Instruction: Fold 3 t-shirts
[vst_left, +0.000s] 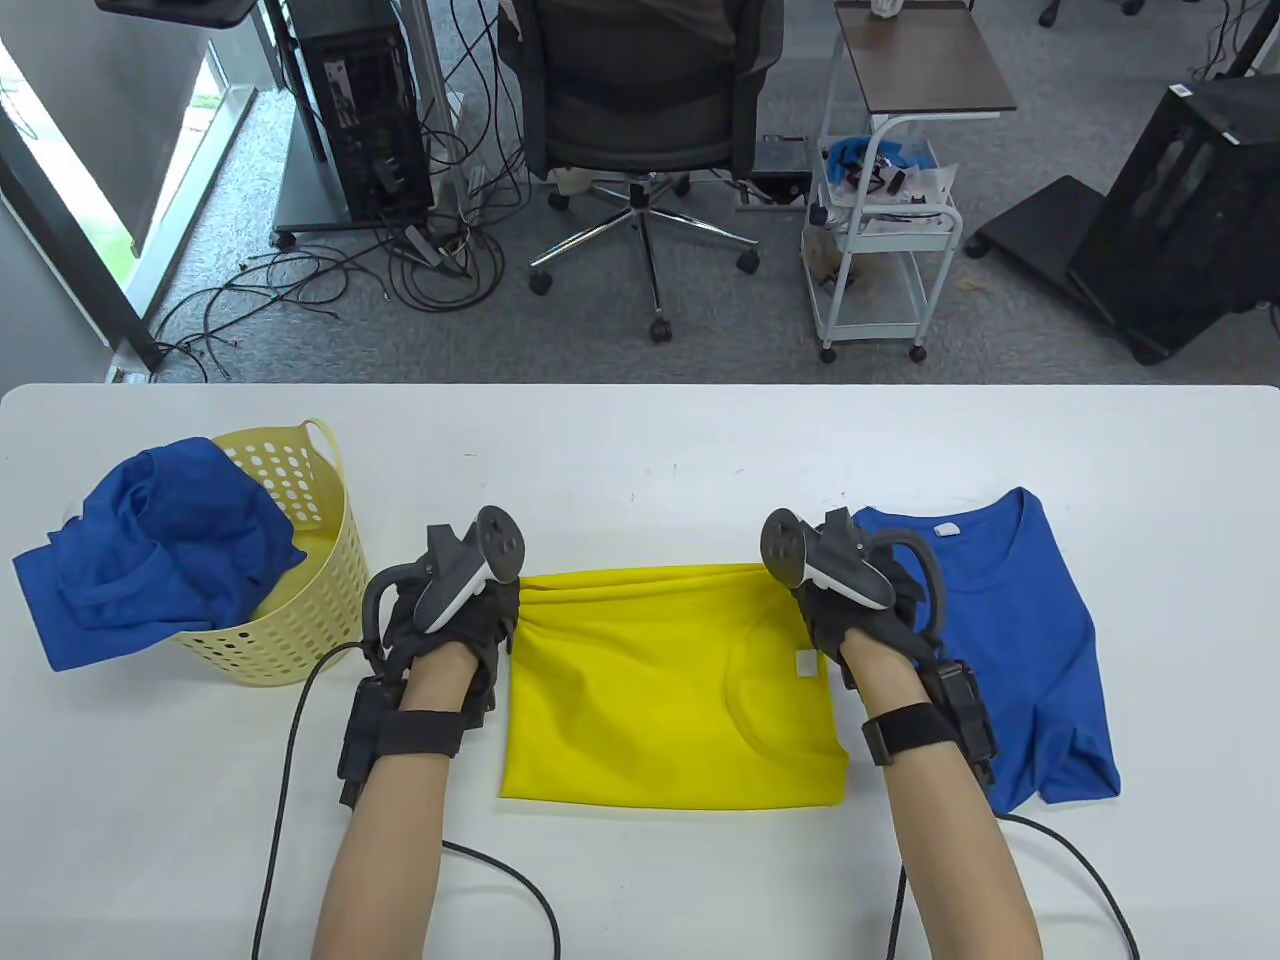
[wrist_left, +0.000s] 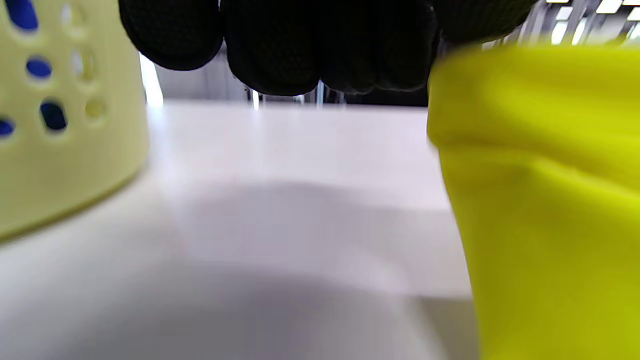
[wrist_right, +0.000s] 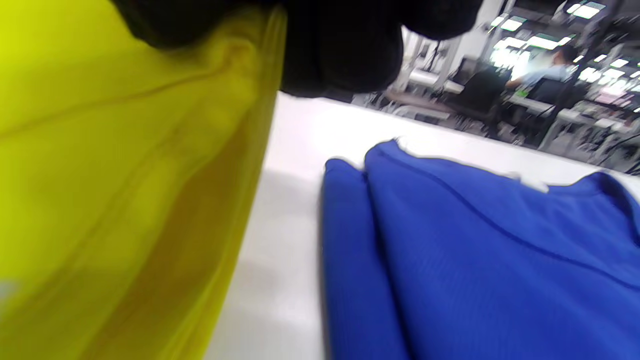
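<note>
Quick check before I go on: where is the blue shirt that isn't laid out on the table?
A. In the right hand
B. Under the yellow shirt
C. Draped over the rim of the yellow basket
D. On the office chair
C: the crumpled blue shirt hangs over the rim of the yellow basket at the table's left.

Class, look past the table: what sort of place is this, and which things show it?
Probably an office or lab workspace: an office chair, a computer tower with loose cables, and a wheeled cart.
</note>
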